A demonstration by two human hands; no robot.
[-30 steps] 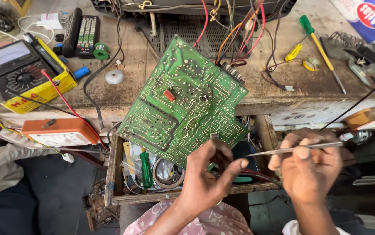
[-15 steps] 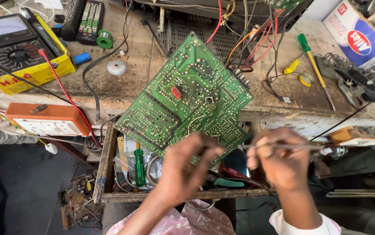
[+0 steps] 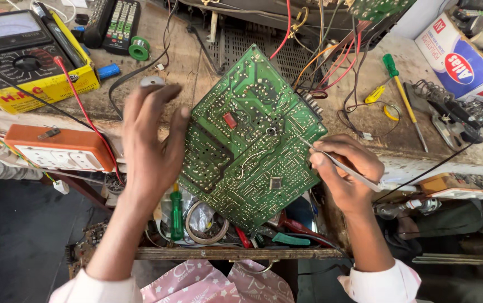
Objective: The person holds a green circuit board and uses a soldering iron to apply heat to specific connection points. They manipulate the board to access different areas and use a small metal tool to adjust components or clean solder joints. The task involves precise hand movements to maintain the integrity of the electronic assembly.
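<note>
A green circuit board (image 3: 253,134) lies solder side up, tilted like a diamond over the bench edge and an open drawer. My right hand (image 3: 345,168) rests at the board's right edge and pinches metal tweezers (image 3: 342,165), whose tip touches the board's right corner. My left hand (image 3: 152,140) hovers just left of the board with fingers spread, holding nothing; its fingertips are near a small silver disc (image 3: 153,81) on the bench. Coloured wires (image 3: 331,62) run from the board's upper right corner to the back.
A yellow-cased multimeter (image 3: 25,62) with red and black leads sits at far left, an orange socket box (image 3: 56,148) below it. A remote control (image 3: 121,22) and green solder spool (image 3: 139,49) lie behind. A green-handled screwdriver (image 3: 401,95) lies right. The drawer (image 3: 224,224) holds tools.
My left hand has let go near the board's lower edge and moved up and left, opening its fingers. My right hand with the tweezers has moved up to the board's right corner.
</note>
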